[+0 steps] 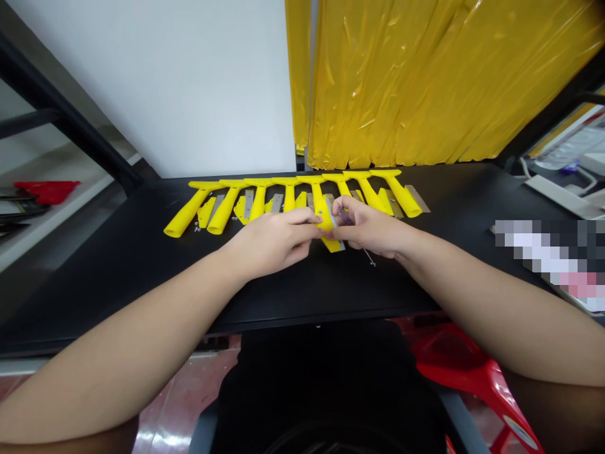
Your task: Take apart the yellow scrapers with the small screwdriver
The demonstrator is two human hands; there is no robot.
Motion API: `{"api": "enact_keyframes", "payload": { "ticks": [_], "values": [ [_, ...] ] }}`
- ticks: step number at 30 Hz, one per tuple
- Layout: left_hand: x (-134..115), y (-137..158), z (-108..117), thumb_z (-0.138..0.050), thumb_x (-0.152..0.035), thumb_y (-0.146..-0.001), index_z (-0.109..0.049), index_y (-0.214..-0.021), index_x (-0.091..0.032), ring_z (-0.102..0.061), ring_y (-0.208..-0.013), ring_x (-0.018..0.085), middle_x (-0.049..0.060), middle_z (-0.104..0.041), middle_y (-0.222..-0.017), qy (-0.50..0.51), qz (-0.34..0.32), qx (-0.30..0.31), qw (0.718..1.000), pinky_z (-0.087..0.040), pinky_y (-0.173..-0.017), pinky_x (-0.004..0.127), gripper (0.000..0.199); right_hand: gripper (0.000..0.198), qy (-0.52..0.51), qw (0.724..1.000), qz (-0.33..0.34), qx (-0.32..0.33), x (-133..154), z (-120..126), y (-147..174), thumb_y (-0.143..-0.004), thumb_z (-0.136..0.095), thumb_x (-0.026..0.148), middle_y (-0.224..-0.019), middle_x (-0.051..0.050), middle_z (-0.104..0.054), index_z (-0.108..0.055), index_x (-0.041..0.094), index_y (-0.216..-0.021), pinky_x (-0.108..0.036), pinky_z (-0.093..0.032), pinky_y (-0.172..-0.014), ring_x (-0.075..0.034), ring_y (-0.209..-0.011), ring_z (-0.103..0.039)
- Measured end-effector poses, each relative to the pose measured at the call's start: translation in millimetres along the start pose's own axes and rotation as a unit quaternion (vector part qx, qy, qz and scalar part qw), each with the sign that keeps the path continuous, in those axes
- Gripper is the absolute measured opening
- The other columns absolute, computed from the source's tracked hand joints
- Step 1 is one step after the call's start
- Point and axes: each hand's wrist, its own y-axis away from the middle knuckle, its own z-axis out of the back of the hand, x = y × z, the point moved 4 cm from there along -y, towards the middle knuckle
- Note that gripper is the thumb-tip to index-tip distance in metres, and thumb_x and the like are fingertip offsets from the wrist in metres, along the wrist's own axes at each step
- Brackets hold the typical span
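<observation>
In the middle of the head view, my left hand point(283, 238) pinches the left side of a yellow plastic plate with a metal blade point(333, 244). My right hand point(366, 228) is closed on the blade side of the same plate. A dark purple piece shows inside its fingers, and a thin metal rod point(369, 257) sticks out below; the fingers hide whether they are one tool. Behind both hands runs a row of several yellow T-shaped scraper handles point(228, 205). Between them lie more yellow plates point(207, 213) and metal blades point(249, 204).
Small screws point(197, 228) lie by the handles at the left of the black table point(118, 265). A white panel point(189, 82) and yellow plastic sheeting point(416, 82) stand behind it. A red stool point(472, 366) is below right. Shelves with a red item point(47, 190) are at left.
</observation>
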Motion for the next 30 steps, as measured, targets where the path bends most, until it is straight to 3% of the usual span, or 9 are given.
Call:
{"api": "enact_keyframes", "payload": {
  "ticks": [9,17,25,30],
  "values": [
    [-0.9,-0.8,0.6,-0.057,-0.017,-0.102,-0.078,-0.123,-0.024,-0.078,-0.105,0.021,0.004,-0.076,-0.131,0.021,0.006,0.01,1.0,-0.064,-0.081,0.031,0.03,0.055,-0.015,1.0,0.02,0.005,-3.1,0.7,-1.7,-0.073,-0.092,0.028,-0.071,0.01,-0.047,-0.042,0.027,-0.095,-0.024,-0.016,-0.043,-0.006,-0.049,-0.03],
    [0.7,-0.5,-0.6,-0.058,-0.018,-0.101,-0.079,-0.119,-0.023,-0.079,-0.101,0.022,0.005,-0.076,-0.127,0.027,0.006,0.013,1.0,-0.063,-0.077,0.032,0.028,0.041,0.059,0.989,0.133,-0.007,-0.2,2.5,-3.6,-0.076,-0.083,0.017,-0.072,0.008,-0.044,-0.045,0.024,-0.089,-0.025,-0.03,-0.053,-0.01,-0.061,-0.037],
    [0.6,-0.5,1.6,-0.059,-0.017,-0.099,-0.078,-0.119,-0.024,-0.078,-0.103,0.021,0.005,-0.076,-0.13,0.047,0.007,0.007,0.999,-0.061,-0.079,0.03,0.028,0.039,0.014,0.995,0.094,0.039,-1.0,3.3,-5.1,-0.081,-0.086,0.027,-0.068,0.009,-0.043,-0.049,0.024,-0.09,-0.025,-0.019,-0.047,-0.008,-0.054,-0.03],
    [0.3,-0.5,1.4,-0.059,-0.018,-0.1,-0.079,-0.119,-0.024,-0.078,-0.103,0.021,0.005,-0.075,-0.129,0.047,0.006,0.009,0.999,-0.062,-0.081,0.03,0.028,0.044,0.018,0.994,0.102,0.039,-1.2,5.3,-6.1,-0.077,-0.092,0.033,-0.07,0.008,-0.044,-0.051,0.023,-0.089,-0.024,-0.02,-0.046,-0.007,-0.055,-0.031]
  ]
}}
